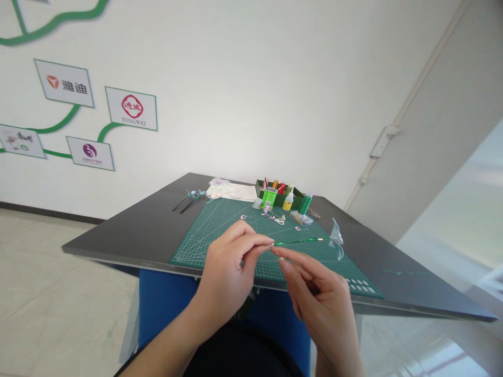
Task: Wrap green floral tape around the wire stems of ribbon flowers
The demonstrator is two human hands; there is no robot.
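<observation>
Between the thumb and forefinger of my left hand [231,262] is the near end of a thin stem [301,241] wrapped in shiny green. The stem points right, over the cutting mat [212,246], and carries a pale blue, translucent flower [336,240] at its far end. Just below the pinched end, my right hand [320,296] has its thumb and forefinger closed together. Whatever lies between those fingertips is too small to make out. Small wired petal pieces [298,228] rest on the mat beyond my hands.
Behind the mat stand a dark green box [280,200] of supplies, a bright green can [269,198], a yellow-labelled bottle [288,201] and a green thread spool [305,204]. Scissors [280,220] lie before them. White cloth [239,192] and dark flower-tipped sticks [190,201] are at the back left.
</observation>
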